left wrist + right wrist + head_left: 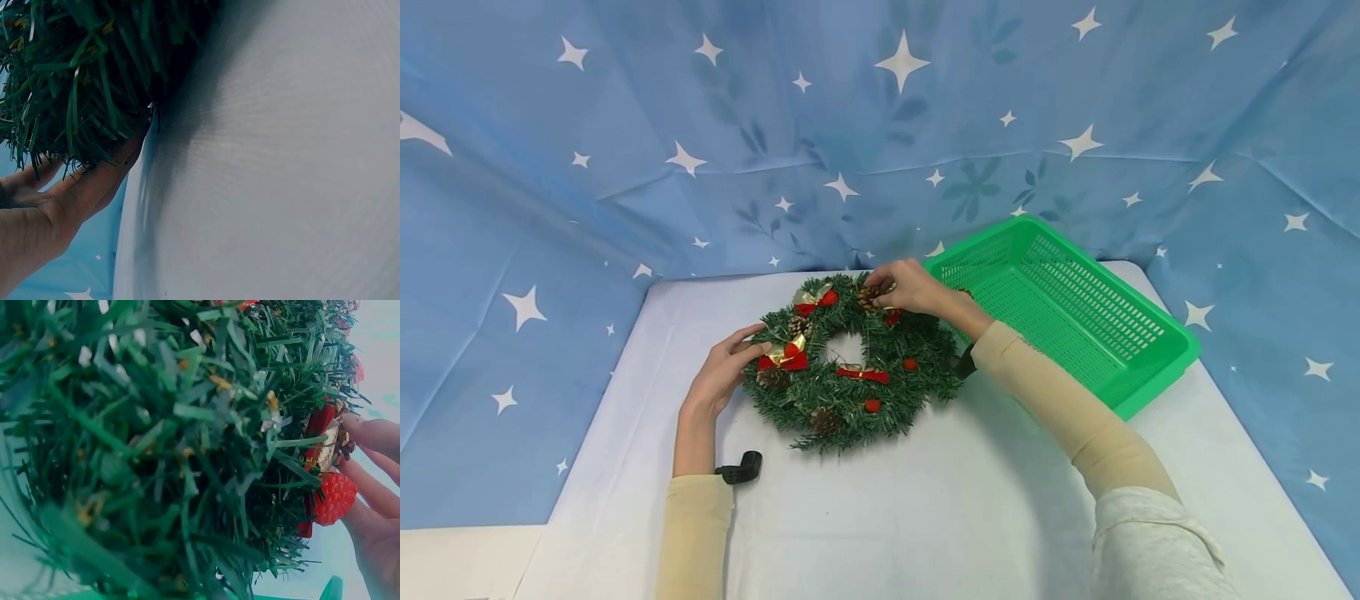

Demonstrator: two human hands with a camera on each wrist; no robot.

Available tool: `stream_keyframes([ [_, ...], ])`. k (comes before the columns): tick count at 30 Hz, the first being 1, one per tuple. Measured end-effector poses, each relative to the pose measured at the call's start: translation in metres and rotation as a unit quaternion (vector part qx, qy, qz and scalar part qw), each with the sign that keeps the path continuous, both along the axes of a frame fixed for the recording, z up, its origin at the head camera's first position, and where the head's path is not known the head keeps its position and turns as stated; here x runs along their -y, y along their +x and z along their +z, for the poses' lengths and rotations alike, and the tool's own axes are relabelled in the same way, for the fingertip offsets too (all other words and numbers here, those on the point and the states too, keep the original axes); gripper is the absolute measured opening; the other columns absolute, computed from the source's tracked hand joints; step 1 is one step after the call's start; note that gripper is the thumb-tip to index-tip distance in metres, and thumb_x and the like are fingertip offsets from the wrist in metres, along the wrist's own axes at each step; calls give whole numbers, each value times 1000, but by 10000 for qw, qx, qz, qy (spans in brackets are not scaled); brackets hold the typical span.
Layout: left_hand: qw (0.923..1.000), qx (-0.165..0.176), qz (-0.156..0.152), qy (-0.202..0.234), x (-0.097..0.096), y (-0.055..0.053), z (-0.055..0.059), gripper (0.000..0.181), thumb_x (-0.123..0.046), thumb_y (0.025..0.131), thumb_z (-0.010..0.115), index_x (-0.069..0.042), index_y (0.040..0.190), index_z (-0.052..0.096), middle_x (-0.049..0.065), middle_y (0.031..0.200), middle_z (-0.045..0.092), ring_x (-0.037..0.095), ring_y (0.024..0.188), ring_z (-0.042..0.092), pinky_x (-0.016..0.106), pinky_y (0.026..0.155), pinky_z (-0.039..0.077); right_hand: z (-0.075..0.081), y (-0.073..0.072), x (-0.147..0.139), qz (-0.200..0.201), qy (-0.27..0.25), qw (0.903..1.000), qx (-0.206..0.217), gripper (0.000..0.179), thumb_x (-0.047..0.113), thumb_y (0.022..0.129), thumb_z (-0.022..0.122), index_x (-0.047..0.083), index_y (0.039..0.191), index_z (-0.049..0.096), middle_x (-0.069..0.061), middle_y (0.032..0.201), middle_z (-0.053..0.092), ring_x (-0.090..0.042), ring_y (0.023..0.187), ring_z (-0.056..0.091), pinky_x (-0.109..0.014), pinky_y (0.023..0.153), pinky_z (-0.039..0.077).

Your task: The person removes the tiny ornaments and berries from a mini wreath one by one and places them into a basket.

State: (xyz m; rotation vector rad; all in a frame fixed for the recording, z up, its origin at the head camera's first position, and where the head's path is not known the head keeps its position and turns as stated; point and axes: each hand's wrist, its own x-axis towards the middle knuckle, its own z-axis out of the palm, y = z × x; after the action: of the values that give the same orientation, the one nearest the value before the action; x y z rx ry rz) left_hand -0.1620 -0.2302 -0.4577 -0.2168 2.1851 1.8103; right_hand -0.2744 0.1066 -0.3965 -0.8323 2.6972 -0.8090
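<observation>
A green Christmas wreath (820,392) lies on the white-covered table, trimmed with red and gold bows (862,375), pine cones (826,421) and red berries (872,406). My left hand (722,372) grips its left edge, thumb over the top beside a bow and fingers reaching beneath the greenery, as the left wrist view shows. At the wreath's far side, my right hand (913,287) pinches a pine cone (869,297) between thumb and fingers. Close under those fingers, the right wrist view shows a red berry (335,499) and a red-and-gold bow (320,440).
To the right stands a green plastic basket (1180,342) with slotted walls, under my right forearm. Another pine cone (965,293) partly shows beside that forearm. Blue star-patterned cloth (880,125) encloses the table's back and sides.
</observation>
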Motion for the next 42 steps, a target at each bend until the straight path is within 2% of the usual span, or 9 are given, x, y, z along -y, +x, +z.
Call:
stream_keyframes([
  [5, 10000, -14, 18, -30, -1, 0, -1, 65, -35, 102, 66, -20, 160, 40, 11, 135, 57, 16, 106, 49, 43, 89, 35, -1, 0, 2, -5, 84, 10000, -43, 34, 11, 94, 77, 9, 127, 73, -11, 121, 74, -27, 109, 70, -40, 88, 58],
  [11, 10000, -23, 61, -19, 0, 0, -1, 64, -33, 102, 66, -20, 159, 41, 8, 131, 57, 19, 115, 50, 38, 78, 35, -1, 0, 3, 12, 55, 10000, -70, 33, 10, 93, 78, 9, 126, 74, -11, 124, 74, -29, 110, 71, -40, 89, 59],
  [15, 10000, -57, 26, -12, 0, 0, -1, 66, -35, 102, 66, -19, 160, 39, 11, 133, 57, 24, 127, 48, 41, 91, 37, -2, 0, 2, 18, 41, 9998, -194, 32, 9, 93, 78, 7, 125, 74, -12, 123, 74, -29, 111, 71, -41, 91, 58],
  [17, 10000, -49, 31, -29, 0, 1, -1, 66, -36, 102, 66, -19, 160, 39, 10, 134, 56, 23, 126, 48, 42, 94, 36, -1, 0, 2, 23, 34, 9997, -237, 32, 9, 93, 77, 7, 125, 74, -12, 123, 74, -29, 111, 71, -42, 91, 58],
  [23, 10000, -47, 20, -78, 0, 1, 0, 66, -36, 102, 66, -20, 160, 39, 13, 138, 55, 20, 113, 49, 40, 82, 36, 1, 0, 0, 43, -80, 9995, -298, 29, 9, 94, 76, 7, 123, 75, -12, 121, 75, -29, 112, 71, -43, 93, 57],
  [26, 10000, -15, 3, -25, 0, 2, 1, 67, -36, 102, 65, -20, 161, 38, 17, 143, 51, 28, 130, 47, 47, 99, 40, 4, 1, -2, 20, -175, 9992, -352, 28, 9, 94, 76, 7, 121, 76, -13, 120, 75, -30, 111, 71, -44, 93, 57],
  [30, 10000, 35, -10, 79, 0, 3, 2, 69, -34, 102, 66, -19, 162, 35, 21, 147, 47, 36, 145, 36, 61, 116, 29, 7, 1, -5, 1, -226, 9989, -406, 30, 8, 93, 77, 7, 123, 75, -13, 122, 74, -30, 113, 70, -44, 94, 56],
  [35, 9999, 36, -18, 116, 0, 3, 3, 70, -32, 102, 67, -19, 163, 34, 20, 145, 49, 37, 150, 32, 68, 120, 20, 10, 2, -8, -8, -274, 9990, -353, 31, 7, 94, 76, 7, 125, 74, -14, 125, 73, -30, 117, 69, -44, 96, 55],
  [42, 9999, 67, -44, 149, -1, 4, 3, 71, -32, 102, 67, -19, 163, 33, 21, 149, 46, 37, 153, 27, 68, 120, 18, 17, 2, -13, -76, -321, 9989, -333, 29, 7, 95, 75, 7, 124, 74, -14, 123, 74, -31, 117, 68, -44, 97, 55],
])
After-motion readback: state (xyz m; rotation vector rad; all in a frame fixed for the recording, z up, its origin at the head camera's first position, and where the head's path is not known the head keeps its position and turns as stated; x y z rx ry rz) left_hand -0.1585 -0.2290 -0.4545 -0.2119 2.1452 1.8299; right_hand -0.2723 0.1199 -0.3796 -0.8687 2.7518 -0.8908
